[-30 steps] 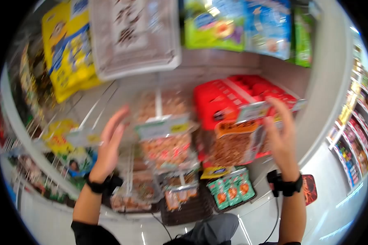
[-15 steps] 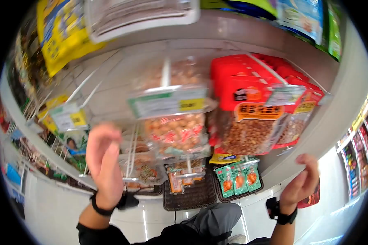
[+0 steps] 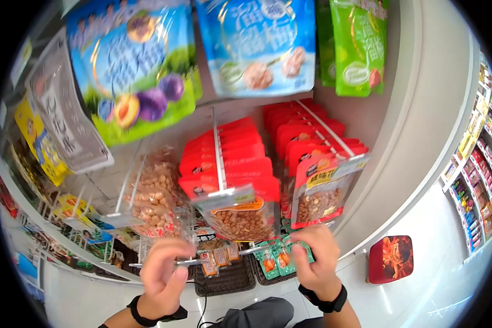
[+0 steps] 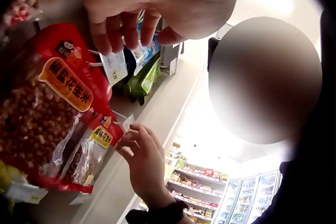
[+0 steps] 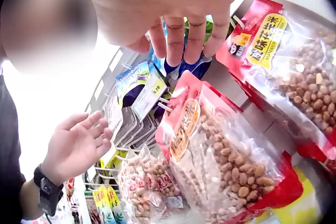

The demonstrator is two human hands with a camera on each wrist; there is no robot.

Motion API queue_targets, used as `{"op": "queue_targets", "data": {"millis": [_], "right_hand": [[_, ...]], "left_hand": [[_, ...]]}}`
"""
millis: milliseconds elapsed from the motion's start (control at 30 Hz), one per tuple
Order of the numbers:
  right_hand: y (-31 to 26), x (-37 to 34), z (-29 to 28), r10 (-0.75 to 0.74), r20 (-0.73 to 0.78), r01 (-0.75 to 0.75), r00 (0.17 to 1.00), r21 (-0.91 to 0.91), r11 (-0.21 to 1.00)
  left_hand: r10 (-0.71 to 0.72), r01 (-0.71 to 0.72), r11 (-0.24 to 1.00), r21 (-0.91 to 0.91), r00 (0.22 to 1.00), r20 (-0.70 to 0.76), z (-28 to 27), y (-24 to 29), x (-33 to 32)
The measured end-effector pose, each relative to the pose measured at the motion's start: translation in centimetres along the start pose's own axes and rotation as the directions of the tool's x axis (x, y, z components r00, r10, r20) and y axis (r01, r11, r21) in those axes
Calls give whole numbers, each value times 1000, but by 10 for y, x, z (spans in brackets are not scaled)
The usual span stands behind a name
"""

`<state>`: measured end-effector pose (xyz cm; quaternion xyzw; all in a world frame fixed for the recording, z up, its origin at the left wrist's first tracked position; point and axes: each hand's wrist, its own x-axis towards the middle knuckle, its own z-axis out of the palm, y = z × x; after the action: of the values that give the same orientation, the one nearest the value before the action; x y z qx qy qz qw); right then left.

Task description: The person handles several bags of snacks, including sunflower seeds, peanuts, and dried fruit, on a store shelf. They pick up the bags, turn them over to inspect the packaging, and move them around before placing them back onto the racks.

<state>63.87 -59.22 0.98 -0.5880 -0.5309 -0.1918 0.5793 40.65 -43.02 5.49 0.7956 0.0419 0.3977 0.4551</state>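
Note:
Both hands are in front of a shelf of hanging snack bags, with nothing in either. My left hand (image 3: 167, 273), fingers loosely curled, is below the clear bags of nuts (image 3: 154, 197) and left of a red peanut bag (image 3: 243, 218). My right hand (image 3: 317, 259) hangs with loosely bent fingers just under a second red peanut bag (image 3: 317, 202). In the left wrist view the left hand (image 4: 157, 3) fills the top, its fingers pointing down. The right wrist view shows the right hand (image 5: 168, 8) above the red bags, fingers bent and apart from them.
Blue plum bags (image 3: 139, 71) and a green bag (image 3: 361, 49) hang above. Metal hooks with price tags (image 3: 229, 197) jut toward me. Below are a dark wicker basket (image 3: 227, 281) and small green packets (image 3: 270, 265). A red stool (image 3: 391, 259) stands right, beside the white shelf panel (image 3: 415, 109).
The head view has turned right, so the red peanut bags now sit nearer the middle. Both hands appear lower than a second ago and closer together. Neither has taken anything.

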Motion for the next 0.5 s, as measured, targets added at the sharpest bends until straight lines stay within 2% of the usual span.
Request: {"op": "queue_targets", "data": {"millis": [33,100,167,200,233,300,433,467,500], "right_hand": [[-3,8,-1,18,32,-19,999,32,999],[-15,27,-4,59,52,-63,997,62,996],[-33,51,-9,101,90,-109,991,87,990],[-40,55,-8,113,106,-124,988,98,987],[-47,58,-9,125,122,-138,985,109,984],[-70,67,-22,185,154,-205,971,126,971],[-116,57,-41,328,184,-358,926,157,921],[-125,53,-47,386,188,-415,903,155,896],[-134,45,-50,438,193,-467,878,149,872]], "left_hand": [[-82,83,995,-48,997,12,6,15,18],[-185,187,982,37,982,-36,16,40,52],[-251,250,957,148,968,-17,15,52,81],[-340,344,933,109,939,-52,16,53,88],[-359,362,925,114,932,-50,14,57,96],[-483,485,864,135,874,-48,9,73,124],[-552,516,776,362,834,-6,0,43,157],[-575,531,761,372,818,8,0,33,165],[-537,487,750,448,844,-18,-4,19,169]]}}
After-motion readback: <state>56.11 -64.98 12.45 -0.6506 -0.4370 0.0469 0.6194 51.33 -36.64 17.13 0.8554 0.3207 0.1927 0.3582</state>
